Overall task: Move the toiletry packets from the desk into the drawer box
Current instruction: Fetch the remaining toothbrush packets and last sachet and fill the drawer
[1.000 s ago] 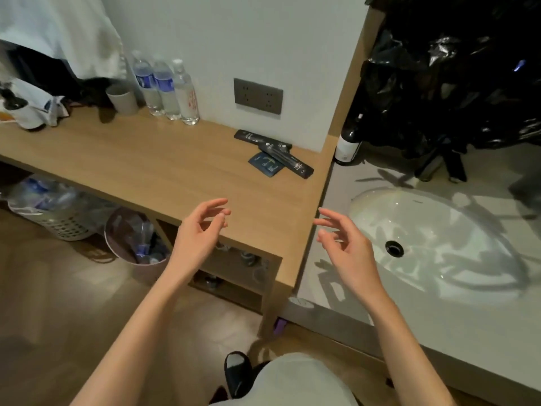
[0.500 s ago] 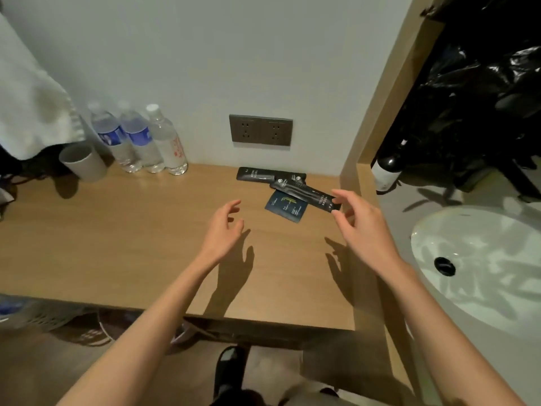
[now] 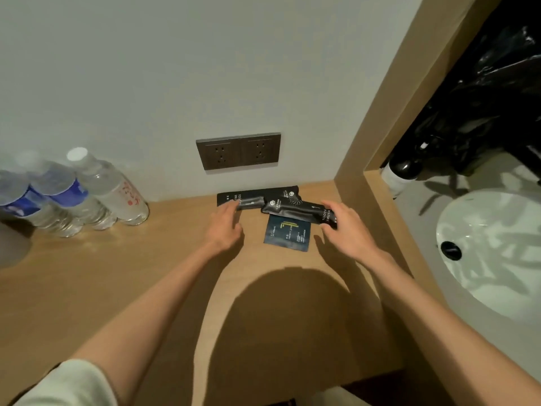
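Observation:
Two long black toothbrush packets lie at the back of the wooden desk (image 3: 146, 288) by the wall. The rear packet (image 3: 260, 196) lies flat along the wall. The front packet (image 3: 295, 210) crosses over a small dark blue square packet (image 3: 288, 234). My left hand (image 3: 224, 228) rests its fingertips on the left end of the rear packet. My right hand (image 3: 345, 227) has thumb and fingers around the right end of the front packet. No drawer box is in view.
Three water bottles (image 3: 87, 191) stand at the left by the wall. A double socket (image 3: 238, 150) sits above the packets. A wooden partition (image 3: 351, 177) borders the desk on the right, with a white sink (image 3: 491, 253) and dark bottle (image 3: 402, 169) beyond.
Both hands have moved forward to the packets and the view has closed in on the desk. My right hand now grips the front packet's end; my left now touches the rear one.

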Tool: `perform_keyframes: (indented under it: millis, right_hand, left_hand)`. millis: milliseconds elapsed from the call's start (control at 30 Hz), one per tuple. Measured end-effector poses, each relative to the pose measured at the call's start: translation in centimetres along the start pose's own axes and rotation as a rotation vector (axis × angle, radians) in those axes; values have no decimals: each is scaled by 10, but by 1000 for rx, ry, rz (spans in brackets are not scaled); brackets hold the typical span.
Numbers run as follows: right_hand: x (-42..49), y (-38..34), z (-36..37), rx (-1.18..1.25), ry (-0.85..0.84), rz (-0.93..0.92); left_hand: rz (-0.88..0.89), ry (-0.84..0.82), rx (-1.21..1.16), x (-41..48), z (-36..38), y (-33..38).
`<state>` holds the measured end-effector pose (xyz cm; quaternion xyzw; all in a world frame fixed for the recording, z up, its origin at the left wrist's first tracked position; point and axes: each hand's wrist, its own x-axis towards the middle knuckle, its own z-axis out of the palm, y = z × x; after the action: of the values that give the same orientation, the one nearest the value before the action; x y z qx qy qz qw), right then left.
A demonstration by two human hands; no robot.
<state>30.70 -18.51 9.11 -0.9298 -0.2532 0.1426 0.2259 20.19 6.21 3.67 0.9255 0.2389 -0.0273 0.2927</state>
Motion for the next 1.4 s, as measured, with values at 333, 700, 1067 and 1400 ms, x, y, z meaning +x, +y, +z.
perform_keyframes:
  millis: [333,700,1067,1400]
  right_hand:
    - [65,21,49,-68,-146,82]
    - [73,26,57,-126,-146,51]
    - [55,24,49,39,-168,165]
    - [11,1,5,399,-21,149]
  left_hand:
    - [132,-170,342,65,15,-17]
    - [240,-71,498,73,14,-15]
    - [257,-68,707,70,18,-7]
    - [158,56,603,49,5,14]
